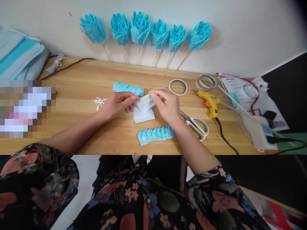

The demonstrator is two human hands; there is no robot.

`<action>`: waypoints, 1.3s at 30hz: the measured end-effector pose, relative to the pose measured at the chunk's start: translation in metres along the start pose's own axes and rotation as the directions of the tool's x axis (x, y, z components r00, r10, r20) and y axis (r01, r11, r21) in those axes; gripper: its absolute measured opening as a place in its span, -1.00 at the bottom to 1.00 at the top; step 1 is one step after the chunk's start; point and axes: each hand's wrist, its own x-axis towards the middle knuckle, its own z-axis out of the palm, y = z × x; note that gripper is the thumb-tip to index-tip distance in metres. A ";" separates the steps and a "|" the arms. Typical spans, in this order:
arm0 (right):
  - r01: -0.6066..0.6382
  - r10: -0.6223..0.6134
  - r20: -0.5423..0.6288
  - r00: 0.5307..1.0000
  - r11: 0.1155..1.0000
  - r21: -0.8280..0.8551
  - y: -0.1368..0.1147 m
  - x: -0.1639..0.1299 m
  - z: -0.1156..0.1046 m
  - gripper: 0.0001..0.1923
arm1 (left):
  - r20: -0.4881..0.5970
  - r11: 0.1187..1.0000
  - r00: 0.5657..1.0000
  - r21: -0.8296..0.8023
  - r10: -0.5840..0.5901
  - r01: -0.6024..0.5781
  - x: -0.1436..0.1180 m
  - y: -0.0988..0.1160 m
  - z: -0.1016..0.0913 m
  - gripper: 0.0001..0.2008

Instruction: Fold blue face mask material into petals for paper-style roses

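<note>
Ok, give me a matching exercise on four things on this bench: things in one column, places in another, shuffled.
Things:
1. glue gun
2. scissors
3. paper flowers
4. pale sheet

Places:
A. leaning on the wall
B. held between left hand and right hand
C. right of the tape rolls, cord trailing
D. beside the right wrist

Pairs: 1-C, 2-D, 3-A, 4-B
</note>
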 end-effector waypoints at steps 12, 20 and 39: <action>-0.024 0.046 -0.070 0.997 0.957 0.290 -0.014 -0.004 0.002 -0.72 | -0.098 0.979 0.994 -0.189 0.054 -0.072 -0.001 0.006 0.003 -0.48; -0.030 0.040 -0.019 0.999 0.930 0.368 -0.008 -0.004 -0.002 -0.59 | -0.086 0.984 0.994 -0.167 -0.069 0.054 -0.002 0.007 0.002 -0.68; -0.067 0.068 0.009 0.998 0.943 0.327 -0.013 -0.002 0.000 -0.90 | -0.003 0.967 1.000 -0.254 -0.017 0.016 -0.004 0.012 0.001 -0.63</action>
